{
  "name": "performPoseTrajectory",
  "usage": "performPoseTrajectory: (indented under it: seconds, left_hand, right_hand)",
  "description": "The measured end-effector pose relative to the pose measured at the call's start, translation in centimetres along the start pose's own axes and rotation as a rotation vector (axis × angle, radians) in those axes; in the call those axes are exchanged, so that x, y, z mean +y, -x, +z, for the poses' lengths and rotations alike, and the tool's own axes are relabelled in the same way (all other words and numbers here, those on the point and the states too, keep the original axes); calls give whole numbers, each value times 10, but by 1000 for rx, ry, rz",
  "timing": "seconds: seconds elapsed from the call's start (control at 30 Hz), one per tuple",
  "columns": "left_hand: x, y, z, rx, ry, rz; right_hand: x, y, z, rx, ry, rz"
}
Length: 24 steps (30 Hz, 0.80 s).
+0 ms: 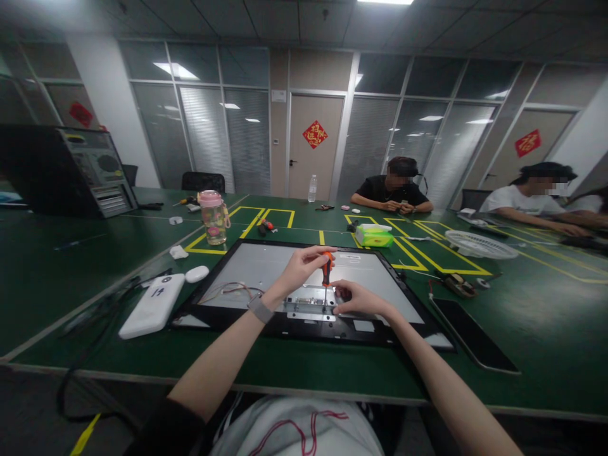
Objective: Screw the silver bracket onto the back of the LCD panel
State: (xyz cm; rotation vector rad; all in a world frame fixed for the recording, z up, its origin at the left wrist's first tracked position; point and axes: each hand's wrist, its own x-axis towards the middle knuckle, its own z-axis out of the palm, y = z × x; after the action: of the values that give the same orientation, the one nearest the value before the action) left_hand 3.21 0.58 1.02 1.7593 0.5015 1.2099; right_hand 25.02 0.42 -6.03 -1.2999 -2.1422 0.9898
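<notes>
A flat display panel [266,259] with a black frame lies back side up on the table before me. My left hand [306,266] grips the top of a screwdriver [327,271] with an orange and black handle. The screwdriver stands upright, its tip down at a metal bracket [311,316] near the panel's front edge. Close beside the shaft, my right hand [354,297] has its fingers curled near the bracket; what they hold, if anything, is too small to make out. Thin wires [228,288] run across the panel's left part.
Left of the panel lie a white power bank [154,304] and a white case [196,273]. A pink-lidded bottle [213,221] stands behind them. A black phone [475,332] lies at right, a green tissue pack [374,235] beyond the panel. Two people [394,190] sit across the table.
</notes>
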Motion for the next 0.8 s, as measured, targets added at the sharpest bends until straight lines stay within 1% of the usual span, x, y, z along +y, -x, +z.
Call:
performPoseTrajectory:
  seconds: [0.1,0.3,0.6,0.8]
  left_hand:
    - [-1,2,-2,36,-13,5]
    - [0,4,1,89,9,-14]
    - [6,11,8,200,-96,112]
    - [6,14,7,239,-183,134]
  right_hand:
    - [-1,0,-1,-13,-4,-1]
    - [0,1,-1,-17,-11,-3]
    - [1,2,-2,-12,25,-16]
    - [-3,4,-2,-32,26,-9]
